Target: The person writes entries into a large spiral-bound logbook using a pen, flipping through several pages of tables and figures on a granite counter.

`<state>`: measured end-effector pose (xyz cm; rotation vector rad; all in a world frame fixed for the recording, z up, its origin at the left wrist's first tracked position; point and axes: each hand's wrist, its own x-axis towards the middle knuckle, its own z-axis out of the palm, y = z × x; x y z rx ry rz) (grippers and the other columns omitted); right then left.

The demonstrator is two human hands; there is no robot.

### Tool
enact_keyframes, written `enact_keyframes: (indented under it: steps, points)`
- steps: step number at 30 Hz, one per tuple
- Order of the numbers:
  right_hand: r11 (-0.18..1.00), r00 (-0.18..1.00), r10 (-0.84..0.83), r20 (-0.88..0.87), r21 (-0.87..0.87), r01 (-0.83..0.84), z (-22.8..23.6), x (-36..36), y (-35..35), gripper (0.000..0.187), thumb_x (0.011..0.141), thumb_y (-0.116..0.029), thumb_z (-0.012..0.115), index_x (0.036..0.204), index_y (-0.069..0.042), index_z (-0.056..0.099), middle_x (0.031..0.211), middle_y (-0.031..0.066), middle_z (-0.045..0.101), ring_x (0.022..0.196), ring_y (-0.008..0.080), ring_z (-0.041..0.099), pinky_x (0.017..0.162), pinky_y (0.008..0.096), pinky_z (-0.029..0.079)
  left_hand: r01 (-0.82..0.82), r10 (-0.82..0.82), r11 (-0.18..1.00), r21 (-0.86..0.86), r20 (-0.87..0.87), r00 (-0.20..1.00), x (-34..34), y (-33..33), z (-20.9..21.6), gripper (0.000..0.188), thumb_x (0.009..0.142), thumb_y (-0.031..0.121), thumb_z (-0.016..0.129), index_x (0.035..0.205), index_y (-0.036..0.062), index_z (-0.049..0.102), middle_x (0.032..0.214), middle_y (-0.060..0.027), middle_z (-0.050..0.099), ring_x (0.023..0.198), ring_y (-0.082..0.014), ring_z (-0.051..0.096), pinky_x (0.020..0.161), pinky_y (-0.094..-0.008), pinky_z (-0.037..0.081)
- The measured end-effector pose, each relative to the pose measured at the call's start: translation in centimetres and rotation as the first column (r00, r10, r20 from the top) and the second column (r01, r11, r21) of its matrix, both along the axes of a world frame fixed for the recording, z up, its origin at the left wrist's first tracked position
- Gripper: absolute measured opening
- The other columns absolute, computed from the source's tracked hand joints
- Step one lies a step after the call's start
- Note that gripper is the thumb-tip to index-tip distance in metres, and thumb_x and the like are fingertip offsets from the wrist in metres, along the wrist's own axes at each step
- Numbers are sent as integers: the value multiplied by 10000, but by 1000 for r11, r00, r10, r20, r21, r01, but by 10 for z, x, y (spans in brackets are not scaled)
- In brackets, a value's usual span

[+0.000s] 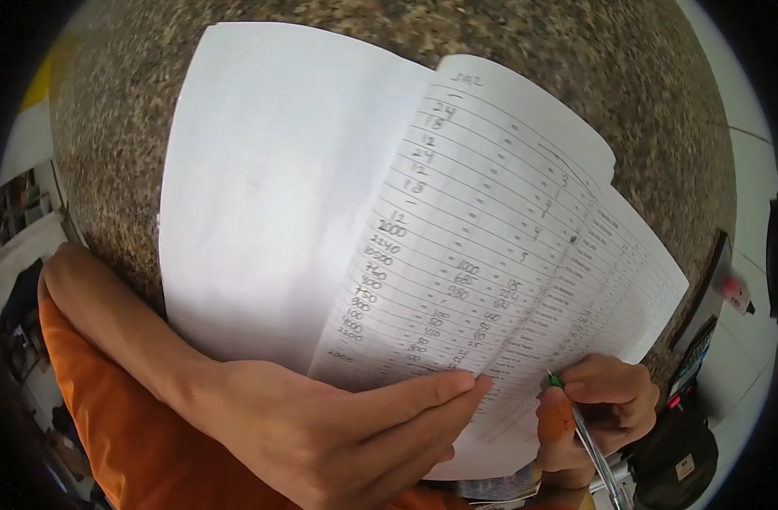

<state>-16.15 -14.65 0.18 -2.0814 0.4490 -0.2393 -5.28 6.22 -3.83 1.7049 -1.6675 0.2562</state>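
Handwritten columns of figures fill a ruled sheet (457, 246), folded over so that its curved edge overlaps a printed table page (639, 280) at the right. A wide blank white sheet (261, 178) spreads out on the left. My left hand (338, 429) lies across the lower part of the ruled sheet, fingers stretched out and close together, pressing on the paper near the fold. My right hand (605, 404) pinches a clear-barrelled pen (594, 446) with a green grip end. Its tip meets the printed page's lower right part. An orange mark shows on my thumb.
Beneath the papers is a brown speckled stone tabletop (117, 161) with a rounded edge. Dark flat items (703, 340) stand at its right rim, and a dark bag-like thing (678, 459) sits below them. Pale floor tiles (750, 178) show beyond.
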Motion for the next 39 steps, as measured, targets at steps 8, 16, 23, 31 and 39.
enact_keyframes:
  steps: [8, 16, 23, 31, 39]
  points:
    - [997, 997, 64, 31, -39, -63, -1, 0, -1, 318, 789, -130, 827, 852, -55, 524, 666, 59, 594, 557, 107, 523, 542, 245, 389, -61, 61, 998, 5, -67, 996, -6, 9, 6, 284, 897, 131, 674, 942, -145, 722, 1050, -236, 735, 1059, -309, 716, 974, -411, 601]
    - [999, 999, 35, 14, -19, -35, -1, 0, -2, 328, 804, -148, 827, 850, -50, 517, 658, 60, 586, 520, 101, 512, 526, 233, 384, -89, 87, 996, -28, -93, 992, -7, 4, 3, 289, 888, 129, 682, 948, -152, 714, 1065, -239, 725, 1025, -307, 715, 950, -395, 603]
    - [974, 979, 197, 55, -127, -189, 7, 0, -20, 261, 734, -44, 813, 825, -37, 568, 653, 99, 647, 485, 121, 564, 463, 233, 425, 291, -296, 953, 81, 51, 954, 37, -1, 35, 260, 905, 134, 695, 999, -105, 737, 993, -212, 758, 1017, -293, 738, 940, -385, 617]
    - [985, 986, 166, 30, 34, -167, 4, 20, -8, 236, 642, 66, 799, 763, -50, 633, 624, 76, 655, 500, 156, 655, 443, 230, 479, 326, -319, 923, 206, -66, 945, 51, -4, 37, 240, 923, 137, 694, 986, -88, 746, 1009, -186, 767, 1043, -271, 738, 952, -402, 610]
    - [980, 979, 197, -44, 9, -197, 5, 24, -5, 219, 643, 55, 795, 723, -51, 622, 624, 65, 642, 481, 173, 640, 429, 246, 479, 308, -304, 931, 197, -52, 951, 47, 0, 34, 238, 920, 135, 696, 980, -90, 746, 1011, -187, 767, 1051, -274, 736, 968, -404, 597]
